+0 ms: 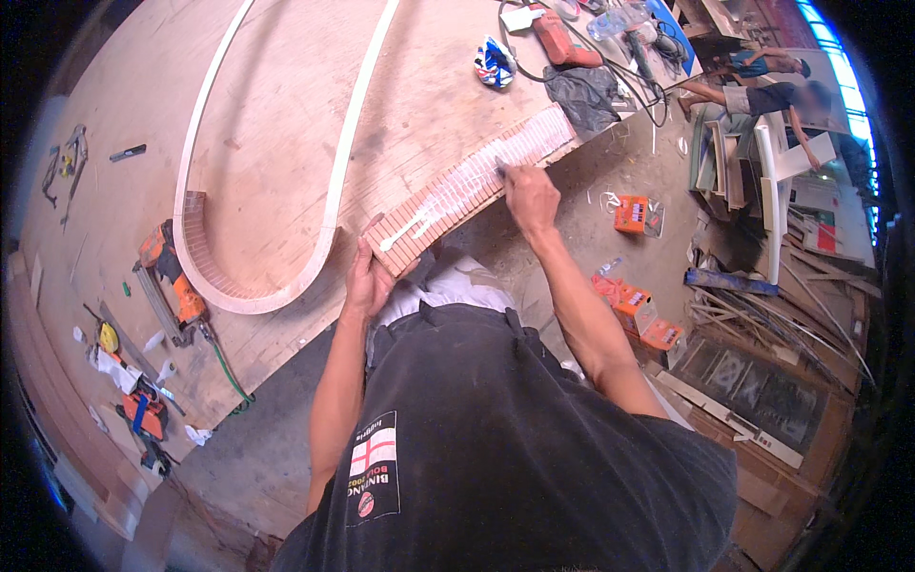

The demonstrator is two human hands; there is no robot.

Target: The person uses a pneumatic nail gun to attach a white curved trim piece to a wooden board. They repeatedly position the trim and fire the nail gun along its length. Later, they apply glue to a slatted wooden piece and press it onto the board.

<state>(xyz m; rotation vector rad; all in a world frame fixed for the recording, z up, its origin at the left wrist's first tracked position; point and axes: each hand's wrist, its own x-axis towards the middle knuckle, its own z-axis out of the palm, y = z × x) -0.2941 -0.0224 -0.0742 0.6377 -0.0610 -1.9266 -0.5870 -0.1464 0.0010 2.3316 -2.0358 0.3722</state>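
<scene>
A wooden strip with rows of crosswise saw cuts (448,205) lies slanted along the table's near edge. White glue is smeared over its middle and far right part, with a thicker bead towards the left end. My left hand (365,279) grips that left end, thumb at the edge. Closed fingers of my right hand (532,198) press a small dark spreader (501,167) onto the glued face; most of the spreader is hidden. Left of the strip stands a U-shaped bent wooden frame (257,303) with a pale edge and similar cuts inside its curve.
An orange nail gun (181,286) with a green hose lies beside the frame on the wooden table (276,181). A red power tool (564,40), cables and a black plastic bag (583,95) occupy the far right corner. Orange boxes (631,214) sit on the floor; two people stand beyond.
</scene>
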